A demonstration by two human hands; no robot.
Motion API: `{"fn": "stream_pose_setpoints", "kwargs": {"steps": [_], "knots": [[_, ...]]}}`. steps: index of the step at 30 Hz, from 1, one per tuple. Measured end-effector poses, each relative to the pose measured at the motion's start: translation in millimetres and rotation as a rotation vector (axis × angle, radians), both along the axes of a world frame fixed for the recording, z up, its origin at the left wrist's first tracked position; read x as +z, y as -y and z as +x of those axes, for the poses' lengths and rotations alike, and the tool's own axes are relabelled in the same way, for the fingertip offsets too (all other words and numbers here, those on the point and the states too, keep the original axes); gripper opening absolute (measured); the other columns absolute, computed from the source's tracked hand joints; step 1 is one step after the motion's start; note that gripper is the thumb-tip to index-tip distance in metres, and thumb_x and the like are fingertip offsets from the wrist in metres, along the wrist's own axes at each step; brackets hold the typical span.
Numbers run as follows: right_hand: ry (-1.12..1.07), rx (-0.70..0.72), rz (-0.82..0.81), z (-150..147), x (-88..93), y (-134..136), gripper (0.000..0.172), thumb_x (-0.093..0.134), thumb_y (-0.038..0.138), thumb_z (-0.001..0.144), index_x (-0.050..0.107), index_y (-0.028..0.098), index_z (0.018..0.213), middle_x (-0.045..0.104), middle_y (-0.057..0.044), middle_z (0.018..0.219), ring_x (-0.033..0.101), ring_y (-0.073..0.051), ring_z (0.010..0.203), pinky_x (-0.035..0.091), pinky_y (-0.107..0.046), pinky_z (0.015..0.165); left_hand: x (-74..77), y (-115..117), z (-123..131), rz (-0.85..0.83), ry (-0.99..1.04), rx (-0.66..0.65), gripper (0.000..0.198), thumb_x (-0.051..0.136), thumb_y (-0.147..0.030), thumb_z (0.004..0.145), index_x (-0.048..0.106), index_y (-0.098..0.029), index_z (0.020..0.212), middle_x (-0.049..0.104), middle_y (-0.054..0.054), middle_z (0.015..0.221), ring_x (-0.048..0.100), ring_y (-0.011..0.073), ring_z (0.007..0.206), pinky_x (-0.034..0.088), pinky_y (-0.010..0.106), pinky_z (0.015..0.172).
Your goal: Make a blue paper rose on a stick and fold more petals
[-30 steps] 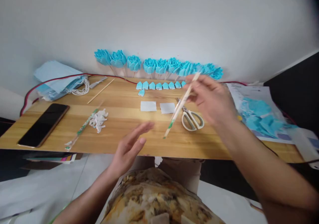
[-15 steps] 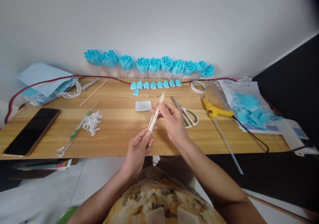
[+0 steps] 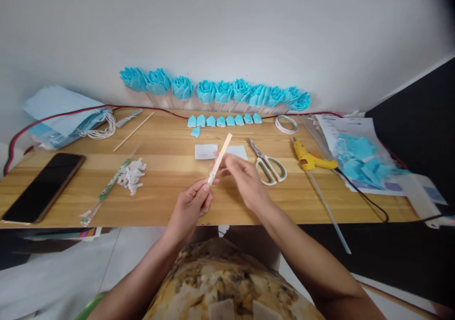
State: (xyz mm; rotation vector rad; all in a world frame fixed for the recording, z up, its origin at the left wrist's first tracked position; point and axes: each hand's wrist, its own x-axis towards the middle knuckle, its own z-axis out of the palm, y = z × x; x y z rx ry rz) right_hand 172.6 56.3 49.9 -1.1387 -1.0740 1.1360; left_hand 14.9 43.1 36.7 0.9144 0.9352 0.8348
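Observation:
A pair of pale wooden chopsticks (image 3: 223, 153) stands tilted in front of me, bare over the upper length. Their thin wrapper (image 3: 212, 177) is bunched around the lower part. My left hand (image 3: 195, 199) is closed around the wrapped lower end. Right beside the sticks is my right hand (image 3: 245, 180), fingers loosely curled and apart, some partly behind the chopsticks; it does not appear to grip them. Beyond the sticks lie two white paper pieces (image 3: 206, 151). White-handled scissors (image 3: 266, 163) rest to the right of them.
Blue flowers (image 3: 183, 88) on sticks lean along the wall, above a row of small blue pieces (image 3: 221, 121). A yellow glue gun (image 3: 309, 158), tape roll (image 3: 286, 124) and blue petals (image 3: 359, 154) lie right. Phone (image 3: 44, 187), paper scraps (image 3: 131, 175) and wooden stick (image 3: 133, 132) lie left.
The wrapper has slid down, baring the chopsticks' upper length. My right hand has loosened from them and moved slightly lower. A second white paper piece has come into sight behind them.

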Motion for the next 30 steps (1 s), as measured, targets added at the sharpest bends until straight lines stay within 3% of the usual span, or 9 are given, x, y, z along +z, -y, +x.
{"fn": "stream_pose_setpoints", "kwargs": {"steps": [2,8,11,14,17,19,22,25,30], "knots": [[-0.036,-0.07,0.024,7.9,7.4,-6.8,0.035,0.062,0.053,0.092,0.078,0.025,0.105,0.077,-0.004,0.092,0.069,-0.018,0.086,0.054,-0.03,0.073,-0.5,-0.2,-3.7,0.009,-0.016,-0.057,0.053,0.069,-0.06,0.082,0.066,-0.011,0.102,0.039,-0.008,0.056,0.024,0.0039,0.046,0.015,0.02,0.045],[-0.108,-0.278,0.098,25.7,29.6,-22.8,0.013,0.077,0.037,0.078,0.077,0.024,0.078,0.074,-0.002,0.08,0.067,-0.016,0.076,0.049,-0.029,0.063,-0.4,3.8,-22.9,0.136,-0.153,-0.182,0.049,0.057,-0.055,0.09,0.07,-0.011,0.106,0.04,-0.006,0.058,0.031,0.0069,0.05,0.024,0.022,0.049],[-0.27,-0.434,0.17,50.6,44.1,-29.4,0.009,0.076,0.034,0.079,0.076,0.025,0.077,0.07,-0.001,0.082,0.061,-0.013,0.071,0.047,-0.028,0.059,2.5,3.3,-55.3,0.3,-0.381,-0.198,0.043,0.05,-0.048,0.095,0.074,-0.014,0.102,0.05,-0.002,0.062,0.043,0.0104,0.056,0.034,0.023,0.055],[-0.342,-0.514,0.228,73.1,52.8,-29.8,0.006,0.072,0.027,0.082,0.076,0.026,0.078,0.066,-0.001,0.084,0.057,-0.012,0.071,0.044,-0.026,0.054,13.4,-8.1,-108.5,0.445,-0.77,-0.011,0.038,0.05,-0.044,0.094,0.075,-0.017,0.104,0.067,0.004,0.078,0.058,0.0164,0.071,0.044,0.026,0.066],[-0.328,-0.535,0.228,78.9,47.9,-24.1,0.006,0.075,0.029,0.079,0.077,0.022,0.079,0.062,-0.002,0.076,0.053,-0.012,0.065,0.04,-0.025,0.048,26.1,-29.3,-165.2,0.493,-1.179,0.293,0.04,0.049,-0.045,0.094,0.072,-0.02,0.116,0.072,0.005,0.09,0.064,0.0227,0.082,0.048,0.032,0.076],[-0.331,-0.527,0.194,75.6,38.9,-20.0,0.01,0.077,0.032,0.077,0.077,0.022,0.078,0.061,-0.002,0.072,0.051,-0.012,0.061,0.038,-0.025,0.046,29.4,-42.2,-192.5,0.511,-1.373,0.363,0.046,0.041,-0.045,0.098,0.067,-0.02,0.127,0.074,0.007,0.103,0.066,0.0284,0.093,0.049,0.038,0.083],[-0.374,-0.502,0.114,68.6,25.4,-17.3,0.013,0.079,0.035,0.076,0.076,0.023,0.079,0.062,-0.001,0.072,0.051,-0.011,0.06,0.039,-0.024,0.045,22.7,-51.8,-210.3,0.436,-1.625,0.209,0.054,0.031,-0.046,0.1,0.064,-0.018,0.132,0.072,0.013,0.116,0.066,0.0363,0.103,0.051,0.044,0.082],[-0.395,-0.5,0.067,63.7,16.7,-18.8,0.017,0.08,0.035,0.074,0.075,0.019,0.079,0.062,0.001,0.071,0.051,-0.009,0.059,0.042,-0.021,0.045,8.7,-51.3,-209.6,0.476,-1.773,0.06,0.059,0.03,-0.048,0.1,0.063,-0.012,0.132,0.068,0.019,0.121,0.064,0.0389,0.11,0.052,0.048,0.089],[-0.359,-0.477,0.015,59.2,5.7,-22.0,0.024,0.084,0.039,0.069,0.075,0.019,0.078,0.064,0.0,0.07,0.056,-0.01,0.061,0.044,-0.02,0.045,-3.9,-49.3,-199.3,0.615,-1.828,0.054,0.064,0.039,-0.053,0.098,0.055,-0.008,0.141,0.064,0.019,0.128,0.058,0.0378,0.12,0.047,0.048,0.104]]}}
